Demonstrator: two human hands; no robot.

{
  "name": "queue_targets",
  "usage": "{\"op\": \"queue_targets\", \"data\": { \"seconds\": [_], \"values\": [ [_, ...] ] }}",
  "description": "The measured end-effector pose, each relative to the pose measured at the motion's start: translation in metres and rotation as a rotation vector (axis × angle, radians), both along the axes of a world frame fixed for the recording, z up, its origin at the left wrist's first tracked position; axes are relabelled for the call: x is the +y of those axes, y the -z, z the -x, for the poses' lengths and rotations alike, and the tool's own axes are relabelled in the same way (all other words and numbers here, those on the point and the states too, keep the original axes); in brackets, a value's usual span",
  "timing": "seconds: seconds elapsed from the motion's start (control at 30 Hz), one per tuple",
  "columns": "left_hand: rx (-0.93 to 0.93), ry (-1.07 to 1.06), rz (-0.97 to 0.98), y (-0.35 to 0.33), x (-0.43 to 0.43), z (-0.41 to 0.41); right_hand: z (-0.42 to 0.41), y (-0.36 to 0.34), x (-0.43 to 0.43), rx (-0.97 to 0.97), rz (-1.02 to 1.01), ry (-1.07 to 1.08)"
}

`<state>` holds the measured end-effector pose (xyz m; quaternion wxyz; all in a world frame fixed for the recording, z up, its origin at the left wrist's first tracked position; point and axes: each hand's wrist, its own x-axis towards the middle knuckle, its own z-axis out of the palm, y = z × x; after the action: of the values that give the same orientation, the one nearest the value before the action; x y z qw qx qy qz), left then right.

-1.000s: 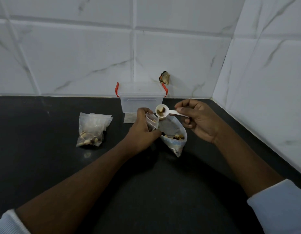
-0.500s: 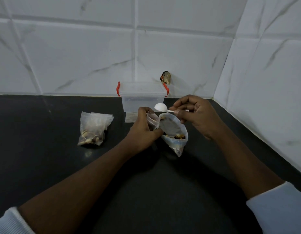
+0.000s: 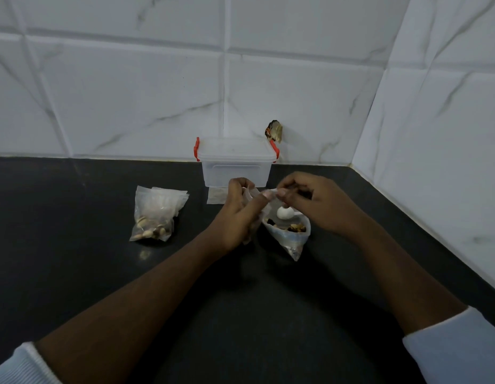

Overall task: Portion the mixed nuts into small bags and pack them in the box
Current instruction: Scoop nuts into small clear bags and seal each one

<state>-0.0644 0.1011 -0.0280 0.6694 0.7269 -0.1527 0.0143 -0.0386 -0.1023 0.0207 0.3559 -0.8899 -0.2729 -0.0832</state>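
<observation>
Left hand (image 3: 239, 217) curled round small clear plastic bag (image 3: 248, 193), above black surface (image 3: 240, 306). Right hand (image 3: 317, 207) pinches its top edge, thumb to forefinger. White plastic spoon (image 3: 284, 213) lies in open clear bag of mixed nuts (image 3: 292, 239) beneath right hand.

Both hands meet over a dark counter (image 3: 74, 217). The left hand (image 3: 236, 214) grips a small clear bag (image 3: 250, 194) in curled fingers, and the right hand (image 3: 318, 207) pinches that bag's top edge just beside the left thumb. Beneath the right hand, close against the left, an open bag of mixed nuts (image 3: 294, 239) rests on the counter with a white spoon (image 3: 284, 212) lying in its mouth. Beyond the hands stands a lidded clear box (image 3: 235, 167) with red clasps; a flat empty bag (image 3: 216, 195) lies at its foot, just left of the left fingers. Well left of the left hand lies a pile of filled bags (image 3: 154, 217).
</observation>
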Motion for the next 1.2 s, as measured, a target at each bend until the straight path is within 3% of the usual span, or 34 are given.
{"op": "queue_targets", "data": {
  "seconds": [0.1, 0.17, 0.3, 0.4, 0.47, 0.6, 0.73, 0.83, 0.93, 1.03, 1.13, 1.2],
  "values": [
    [0.033, -0.095, 0.041, -0.005, -0.002, -0.002, 0.012, 0.002, 0.019, 0.107, -0.060, -0.107],
    [0.058, -0.170, 0.088, -0.007, -0.002, -0.004, 0.011, 0.010, 0.027, -0.019, -0.005, -0.086],
    [0.067, -0.330, 0.304, -0.010, 0.007, -0.006, 0.011, 0.010, 0.035, -0.205, -0.166, -0.037],
    [0.076, -0.478, 0.339, -0.014, 0.011, -0.012, 0.011, 0.013, 0.037, -0.206, 0.070, -0.100],
    [0.088, -0.512, 0.359, -0.015, 0.014, -0.014, 0.011, 0.015, 0.039, -0.255, 0.077, -0.103],
    [0.112, -0.518, 0.412, -0.020, 0.018, -0.016, 0.013, 0.012, 0.037, -0.236, 0.133, -0.121],
    [0.091, -0.480, 0.398, -0.022, 0.019, -0.015, 0.013, 0.010, 0.034, -0.283, 0.045, -0.083],
    [0.099, -0.452, 0.393, -0.023, 0.021, -0.013, 0.016, 0.011, 0.035, -0.247, 0.133, -0.125],
    [0.087, -0.431, 0.387, -0.024, 0.021, -0.012, 0.018, 0.013, 0.038, -0.319, -0.010, -0.081],
    [0.097, -0.413, 0.355, -0.022, 0.021, -0.013, 0.019, 0.015, 0.040, -0.266, 0.110, -0.122],
    [0.133, -0.318, 0.290, -0.024, 0.025, -0.013, 0.018, 0.013, 0.039, -0.295, -0.005, -0.091],
    [0.140, -0.228, 0.228, -0.026, 0.027, -0.012, 0.018, 0.009, 0.036, -0.213, 0.055, -0.114]
  ]
}}
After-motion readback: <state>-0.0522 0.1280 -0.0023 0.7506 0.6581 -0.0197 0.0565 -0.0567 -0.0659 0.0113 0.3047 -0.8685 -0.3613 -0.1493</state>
